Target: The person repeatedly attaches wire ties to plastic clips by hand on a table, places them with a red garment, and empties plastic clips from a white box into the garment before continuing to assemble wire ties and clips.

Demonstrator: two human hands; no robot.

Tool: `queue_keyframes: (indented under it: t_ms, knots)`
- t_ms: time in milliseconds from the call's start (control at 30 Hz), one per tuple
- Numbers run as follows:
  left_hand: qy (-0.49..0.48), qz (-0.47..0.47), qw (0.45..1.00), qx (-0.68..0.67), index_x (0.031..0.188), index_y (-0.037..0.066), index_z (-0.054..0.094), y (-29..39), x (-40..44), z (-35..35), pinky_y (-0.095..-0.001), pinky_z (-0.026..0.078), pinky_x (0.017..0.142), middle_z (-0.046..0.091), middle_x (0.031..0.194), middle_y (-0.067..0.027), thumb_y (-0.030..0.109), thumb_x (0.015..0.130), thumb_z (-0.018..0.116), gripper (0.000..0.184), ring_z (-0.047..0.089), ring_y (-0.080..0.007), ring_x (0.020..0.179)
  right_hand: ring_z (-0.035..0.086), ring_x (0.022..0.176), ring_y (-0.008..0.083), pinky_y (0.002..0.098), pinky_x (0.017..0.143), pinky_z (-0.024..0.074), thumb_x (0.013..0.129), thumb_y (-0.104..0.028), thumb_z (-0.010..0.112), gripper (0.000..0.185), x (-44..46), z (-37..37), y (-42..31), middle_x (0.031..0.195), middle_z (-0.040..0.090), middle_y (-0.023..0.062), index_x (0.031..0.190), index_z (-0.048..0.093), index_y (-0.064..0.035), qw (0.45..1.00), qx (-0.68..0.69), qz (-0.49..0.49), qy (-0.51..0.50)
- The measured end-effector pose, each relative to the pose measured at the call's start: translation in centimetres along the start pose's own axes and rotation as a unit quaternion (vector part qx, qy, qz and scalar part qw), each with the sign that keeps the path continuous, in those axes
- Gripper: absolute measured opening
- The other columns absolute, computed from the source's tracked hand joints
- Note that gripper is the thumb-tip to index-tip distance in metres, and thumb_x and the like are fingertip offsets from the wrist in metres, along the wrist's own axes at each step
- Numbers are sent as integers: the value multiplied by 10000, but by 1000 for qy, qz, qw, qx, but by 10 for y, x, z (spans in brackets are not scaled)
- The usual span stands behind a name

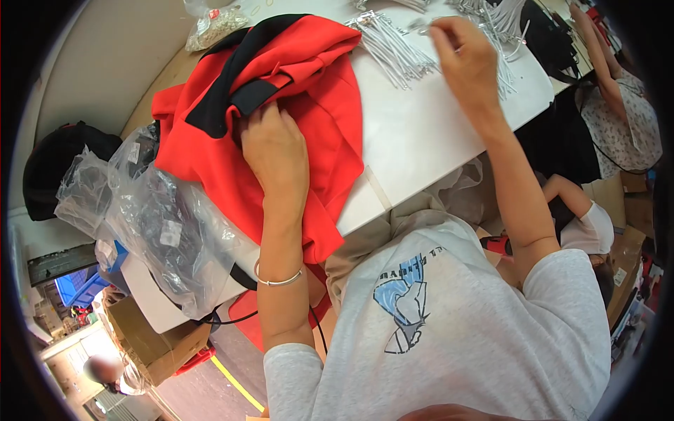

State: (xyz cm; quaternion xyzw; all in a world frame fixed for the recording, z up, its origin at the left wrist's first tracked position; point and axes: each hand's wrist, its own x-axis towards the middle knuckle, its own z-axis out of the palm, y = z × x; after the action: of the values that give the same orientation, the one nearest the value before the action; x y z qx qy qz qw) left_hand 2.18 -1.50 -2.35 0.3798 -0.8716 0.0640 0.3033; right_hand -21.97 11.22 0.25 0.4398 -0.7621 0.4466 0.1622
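Observation:
A red garment with black panels point(333, 133) lies bunched over the table's left part. My left hand point(276, 149), with a bracelet on its wrist, is on the garment, fingers curled in at a black flap; their tips are hidden in the folds. Over the table's far side is my right hand point(469, 64), slightly blurred, its fingers curled in a pinch. Something small and shiny shows by its fingertips, too blurred to name. Beside that hand lies a bundle of thin white cable-like strands point(397, 52) with metallic ends. More such strands point(505, 70) lie on its other side.
Clear plastic bags point(165, 231) hang over the left edge of the white table point(400, 144). A bag of small pale pieces point(216, 27) stands at the back. Another person in a patterned top point(621, 130) sits at right. A cardboard box point(144, 333) stands lower left.

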Motion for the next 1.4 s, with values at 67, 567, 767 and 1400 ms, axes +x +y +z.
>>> queue_keyframes:
  t_ms: [67, 567, 767, 1400]
  knots:
    - [2, 12, 1000, 0, 1026, 27, 712, -3, -2, 10, -386, 529, 742, 688, 955, -134, 16, 850, 606, 206, 628, -306, 747, 549, 691, 135, 276, 645, 463, 890, -87, 671, 135, 5, 0, 7, 855, 643, 35, 1013, 706, -45, 1000, -14, -16, 7]
    - [-52, -73, 986, -143, 1062, 63, 743, -1, -1, -5, -321, 521, 701, 721, 936, -94, -4, 785, 626, 309, 660, -236, 744, 558, 641, 188, 312, 624, 464, 823, -170, 714, 162, 28, 69, -4, 764, 640, 64, 904, 721, -30, 991, 4, -36, -126]
    - [-77, -93, 969, -217, 1083, 50, 743, -1, 0, -8, -275, 521, 693, 742, 917, -88, 6, 795, 637, 310, 665, -175, 715, 519, 596, 130, 272, 574, 432, 840, -148, 703, 159, 32, 58, -18, 739, 649, 34, 917, 731, -11, 985, 107, 29, -131]
    - [-237, -194, 911, -275, 1028, 0, 746, 0, 17, -43, -231, 515, 684, 748, 872, -59, 6, 810, 696, 224, 660, -120, 717, 482, 577, 65, 195, 528, 398, 873, -78, 688, 111, -27, 45, -66, 703, 639, 13, 930, 738, 3, 871, 310, 149, -351]
